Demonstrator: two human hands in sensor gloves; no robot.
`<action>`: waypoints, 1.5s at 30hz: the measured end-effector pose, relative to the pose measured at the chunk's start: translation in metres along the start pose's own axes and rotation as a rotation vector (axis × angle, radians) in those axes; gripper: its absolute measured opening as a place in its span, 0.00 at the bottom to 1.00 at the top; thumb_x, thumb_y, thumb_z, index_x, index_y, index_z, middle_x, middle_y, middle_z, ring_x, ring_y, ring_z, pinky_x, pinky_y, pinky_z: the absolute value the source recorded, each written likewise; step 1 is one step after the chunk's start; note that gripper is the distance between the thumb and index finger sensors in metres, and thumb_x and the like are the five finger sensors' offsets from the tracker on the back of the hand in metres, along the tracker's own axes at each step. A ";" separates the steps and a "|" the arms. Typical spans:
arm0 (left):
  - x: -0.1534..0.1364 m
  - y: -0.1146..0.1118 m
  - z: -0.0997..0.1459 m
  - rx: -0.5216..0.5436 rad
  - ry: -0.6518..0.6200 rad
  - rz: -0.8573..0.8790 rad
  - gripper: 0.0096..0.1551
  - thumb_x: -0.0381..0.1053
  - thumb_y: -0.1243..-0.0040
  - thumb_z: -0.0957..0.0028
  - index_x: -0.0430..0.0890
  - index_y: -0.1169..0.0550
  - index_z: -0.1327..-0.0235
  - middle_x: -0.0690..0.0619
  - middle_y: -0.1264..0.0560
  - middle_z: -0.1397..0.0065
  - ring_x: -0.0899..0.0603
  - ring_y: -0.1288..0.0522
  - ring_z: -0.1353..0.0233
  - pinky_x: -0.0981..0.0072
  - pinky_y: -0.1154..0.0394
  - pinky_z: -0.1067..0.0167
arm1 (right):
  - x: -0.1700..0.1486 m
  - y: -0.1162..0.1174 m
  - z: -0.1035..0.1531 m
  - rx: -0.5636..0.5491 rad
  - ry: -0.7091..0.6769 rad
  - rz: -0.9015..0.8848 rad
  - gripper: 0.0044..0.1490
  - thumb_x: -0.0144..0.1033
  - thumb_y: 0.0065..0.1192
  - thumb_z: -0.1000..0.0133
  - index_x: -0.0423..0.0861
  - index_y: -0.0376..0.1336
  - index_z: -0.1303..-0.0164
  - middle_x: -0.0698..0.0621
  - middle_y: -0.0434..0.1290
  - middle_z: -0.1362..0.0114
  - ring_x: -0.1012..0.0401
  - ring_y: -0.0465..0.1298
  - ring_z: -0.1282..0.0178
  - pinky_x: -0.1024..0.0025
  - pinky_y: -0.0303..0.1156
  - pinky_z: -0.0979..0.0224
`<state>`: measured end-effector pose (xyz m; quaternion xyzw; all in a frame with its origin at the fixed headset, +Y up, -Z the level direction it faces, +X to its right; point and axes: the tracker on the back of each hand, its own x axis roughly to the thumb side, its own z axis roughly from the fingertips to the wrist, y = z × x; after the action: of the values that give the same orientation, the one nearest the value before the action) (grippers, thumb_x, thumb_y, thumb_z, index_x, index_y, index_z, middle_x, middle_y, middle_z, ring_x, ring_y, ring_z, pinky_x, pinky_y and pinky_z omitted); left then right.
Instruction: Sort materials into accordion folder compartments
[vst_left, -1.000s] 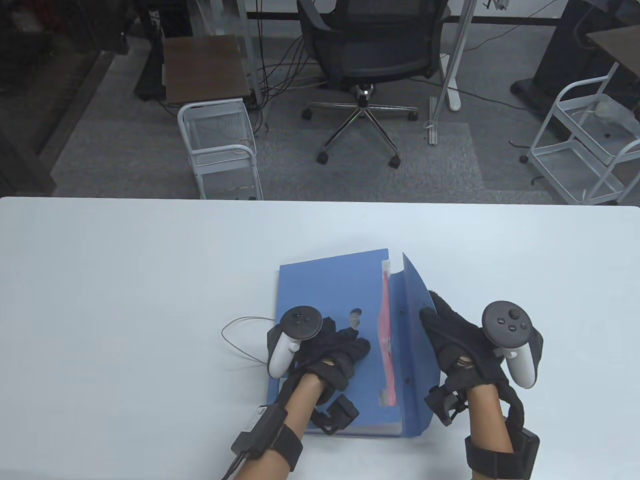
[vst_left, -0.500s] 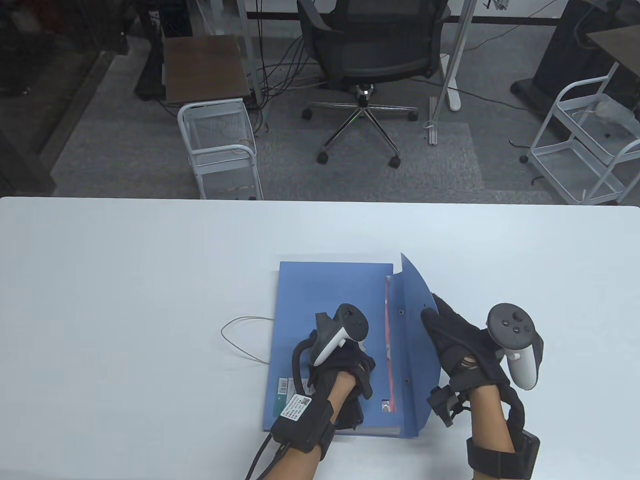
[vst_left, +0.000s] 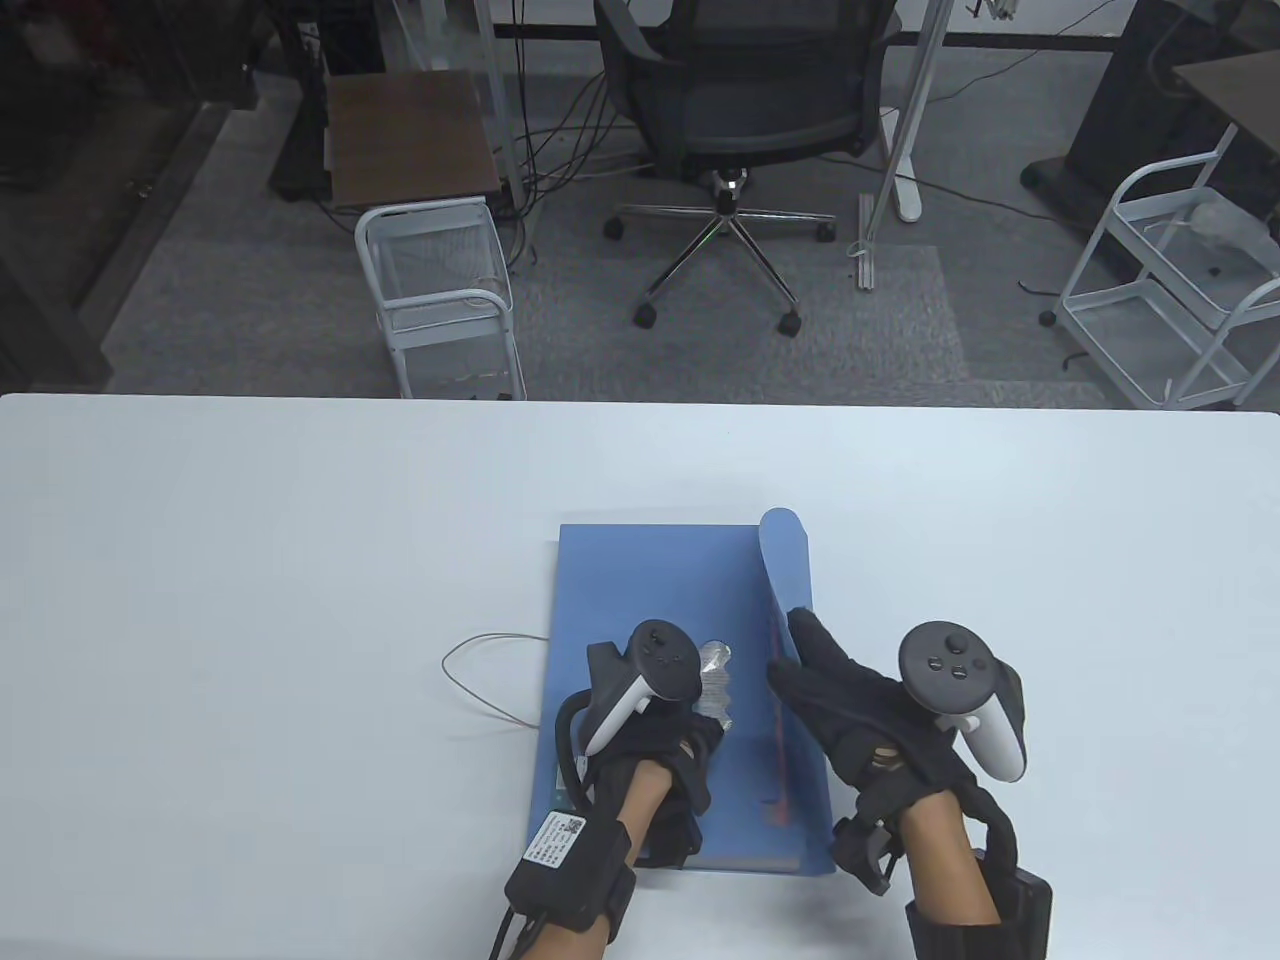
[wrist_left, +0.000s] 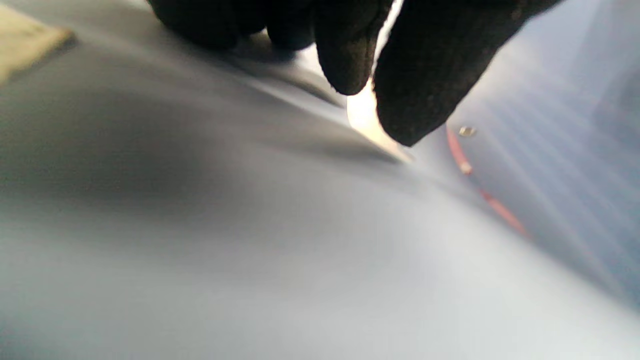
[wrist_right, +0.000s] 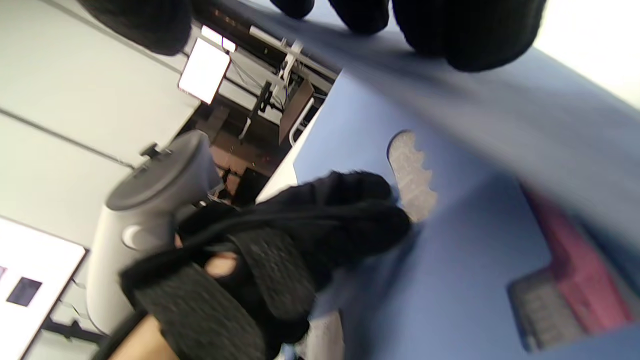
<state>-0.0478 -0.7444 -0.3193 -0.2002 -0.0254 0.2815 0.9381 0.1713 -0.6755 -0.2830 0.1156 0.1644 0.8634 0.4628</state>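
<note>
We see the right hand has swung the flap toward nine o'clock, fingers gripping it; left hand fingers curled on the folder.

A wide white counter fills the lower half of the table view. A thin loop of grey wire lies on the counter, towards its near edge. Beyond the counter's far edge, on grey carpet, stands a black mesh office chair on a chrome star base. Left of the chair is a white wire cart, with a small brown-topped side table behind it. Right of the chair, well apart, stands a white tiered trolley.
</note>
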 end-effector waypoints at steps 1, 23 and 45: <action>-0.006 0.001 0.001 0.009 -0.018 0.063 0.38 0.49 0.34 0.38 0.41 0.35 0.18 0.40 0.50 0.11 0.30 0.52 0.18 0.48 0.42 0.26 | 0.002 0.005 -0.001 0.011 0.006 0.031 0.53 0.63 0.48 0.32 0.40 0.38 0.11 0.27 0.44 0.12 0.24 0.56 0.23 0.32 0.65 0.30; -0.078 0.041 0.019 0.146 -0.066 0.766 0.28 0.42 0.47 0.35 0.41 0.31 0.20 0.36 0.40 0.14 0.31 0.35 0.21 0.53 0.29 0.30 | -0.017 0.092 -0.033 0.266 0.267 0.632 0.47 0.61 0.50 0.33 0.61 0.33 0.13 0.34 0.19 0.16 0.30 0.22 0.22 0.15 0.40 0.30; -0.158 0.102 0.043 0.183 0.499 0.108 0.52 0.72 0.50 0.34 0.29 0.31 0.20 0.25 0.42 0.18 0.22 0.40 0.27 0.39 0.34 0.35 | -0.021 0.091 -0.036 0.324 0.318 0.607 0.47 0.60 0.50 0.33 0.62 0.32 0.14 0.36 0.18 0.16 0.32 0.21 0.21 0.16 0.38 0.29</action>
<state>-0.2400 -0.7364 -0.3090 -0.1788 0.2427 0.2741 0.9132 0.1007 -0.7465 -0.2811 0.0954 0.3268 0.9312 0.1305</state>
